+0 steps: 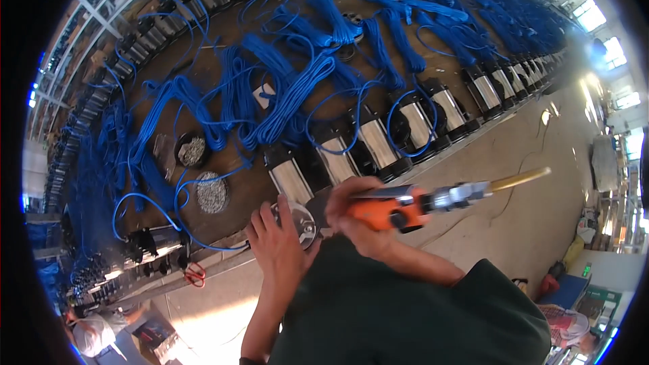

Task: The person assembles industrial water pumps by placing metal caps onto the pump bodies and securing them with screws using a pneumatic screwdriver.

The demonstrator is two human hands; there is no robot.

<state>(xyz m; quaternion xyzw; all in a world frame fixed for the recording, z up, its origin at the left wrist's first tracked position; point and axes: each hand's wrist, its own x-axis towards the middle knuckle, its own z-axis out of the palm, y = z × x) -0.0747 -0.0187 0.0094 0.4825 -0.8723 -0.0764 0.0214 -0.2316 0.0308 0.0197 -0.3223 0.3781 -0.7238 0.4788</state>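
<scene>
At the bench's (233, 220) near edge, the left hand (274, 238) lies on a round metal cap (306, 226), fingers spread, thumb by its near rim; whether it grips or merely steadies, I cannot tell. The right hand (363, 238) wraps its fingers around an orange driver (378, 214), just beside the cap, the gold bit (520, 180) pointing off to the right. The driver looks rigid and fairly heavy, probably weighted toward its metal nose (460, 196), so a full hold around the body suits it, clear of the bit. The cap seems hard, smooth, perhaps slippery; its rim should hold surest. Beyond, blue cables (297, 94) look soft and floppy, steel motors (291, 179) heavy.
</scene>
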